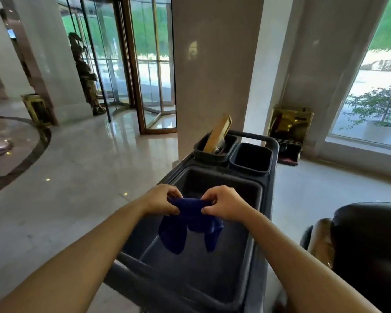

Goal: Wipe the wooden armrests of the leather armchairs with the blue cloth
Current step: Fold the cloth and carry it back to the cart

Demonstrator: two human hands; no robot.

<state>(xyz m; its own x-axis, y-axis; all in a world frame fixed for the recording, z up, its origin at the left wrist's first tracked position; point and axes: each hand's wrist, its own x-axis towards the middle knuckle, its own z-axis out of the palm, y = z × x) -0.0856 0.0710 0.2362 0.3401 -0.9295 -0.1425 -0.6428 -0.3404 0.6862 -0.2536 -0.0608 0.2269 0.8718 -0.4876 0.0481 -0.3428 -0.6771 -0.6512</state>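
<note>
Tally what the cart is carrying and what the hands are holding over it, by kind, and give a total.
Blue cloth: 1, held by the left hand and right hand
Small black bins at the cart's far end: 2
Wooden-handled tool standing in the left bin: 1
Large open compartment: 1
Total: 5

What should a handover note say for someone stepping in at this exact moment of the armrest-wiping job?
Left hand and right hand: both pinch the top edge of the dark blue cloth, which hangs bunched above the grey plastic cleaning cart.
Dark leather armchair stands at the lower right, its carved wooden armrest facing the cart.
Done: cloth in hand.
Left: no wiping is under way; the cloth is not touching the armrest. Any other chairs are out of view.
</note>
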